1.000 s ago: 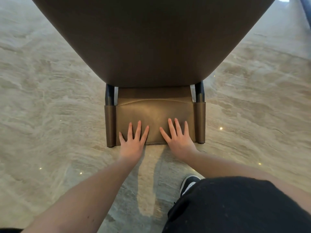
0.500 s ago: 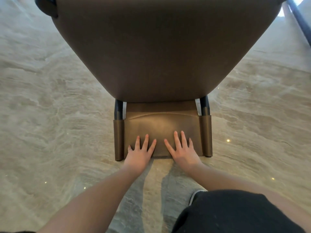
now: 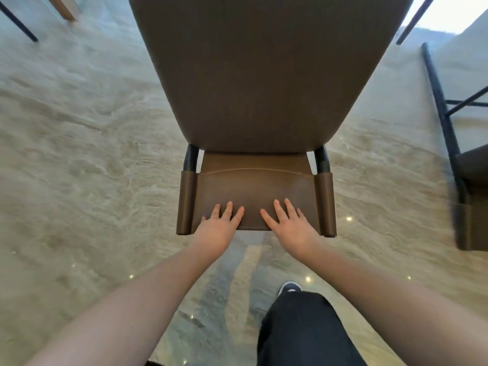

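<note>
A brown leather chair (image 3: 253, 75) stands in front of me, seen from above and behind. Its seat fills the upper middle of the view. Its low backrest panel (image 3: 253, 186) spans two leather-wrapped black posts. My left hand (image 3: 219, 225) lies flat on the panel's top edge at the left, fingers straight and spread. My right hand (image 3: 287, 225) lies flat beside it at the right, fingers straight too. Neither hand curls round the panel.
The floor (image 3: 79, 154) is pale glossy marble with small light reflections. A second chair (image 3: 470, 180) with a black frame stands at the right edge. A thin black leg (image 3: 18, 22) crosses the top left corner. My black trouser leg (image 3: 303, 331) and shoe (image 3: 289, 286) are at the bottom.
The view has drawn back and risen, so more of the chair and floor show and the second chair appears. Both hands stay flat on the backrest panel.
</note>
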`<state>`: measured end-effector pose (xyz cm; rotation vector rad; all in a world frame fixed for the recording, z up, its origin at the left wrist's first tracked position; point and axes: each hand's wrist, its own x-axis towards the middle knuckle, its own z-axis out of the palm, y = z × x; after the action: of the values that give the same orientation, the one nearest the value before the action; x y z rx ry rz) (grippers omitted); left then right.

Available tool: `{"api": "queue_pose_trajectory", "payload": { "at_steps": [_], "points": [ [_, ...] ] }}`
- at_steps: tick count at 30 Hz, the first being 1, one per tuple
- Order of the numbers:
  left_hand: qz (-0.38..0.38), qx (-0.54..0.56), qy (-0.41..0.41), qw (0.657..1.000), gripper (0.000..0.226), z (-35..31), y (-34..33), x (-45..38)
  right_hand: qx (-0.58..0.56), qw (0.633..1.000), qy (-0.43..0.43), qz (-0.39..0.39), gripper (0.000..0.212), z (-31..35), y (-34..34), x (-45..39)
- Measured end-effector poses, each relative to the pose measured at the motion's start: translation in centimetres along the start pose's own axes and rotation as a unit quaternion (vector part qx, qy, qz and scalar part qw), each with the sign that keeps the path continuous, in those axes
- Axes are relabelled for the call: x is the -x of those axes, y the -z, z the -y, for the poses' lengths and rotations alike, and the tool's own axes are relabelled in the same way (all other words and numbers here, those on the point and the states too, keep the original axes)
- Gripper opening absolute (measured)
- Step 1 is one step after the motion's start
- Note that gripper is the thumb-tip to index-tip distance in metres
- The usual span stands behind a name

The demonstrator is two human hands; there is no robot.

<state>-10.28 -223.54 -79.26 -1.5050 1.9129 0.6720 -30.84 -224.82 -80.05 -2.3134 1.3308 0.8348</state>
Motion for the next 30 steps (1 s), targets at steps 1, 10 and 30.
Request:
{"api": "queue_pose_trajectory", "payload": {
  "at_steps": [1,10,30],
  "points": [
    [-0.005,0.003,0.002,1.000,0.085,0.0,2.5,1.5,-0.005,1.000,0.003,-0.006,0.089,-0.5,2.5,1.2],
    [-0.108,-0.029,0.014,0.994,0.071,1.6,27.1,12.6,-0.043,0.995,0.017,-0.084,0.077,-6.5,27.1,10.1],
    [-0.218,-0.031,-0.003,0.976,0.056,10.1,60.9,13.7,-0.081,0.980,-0.039,-0.180,0.061,-15.6,60.1,9.4]
  ]
}}
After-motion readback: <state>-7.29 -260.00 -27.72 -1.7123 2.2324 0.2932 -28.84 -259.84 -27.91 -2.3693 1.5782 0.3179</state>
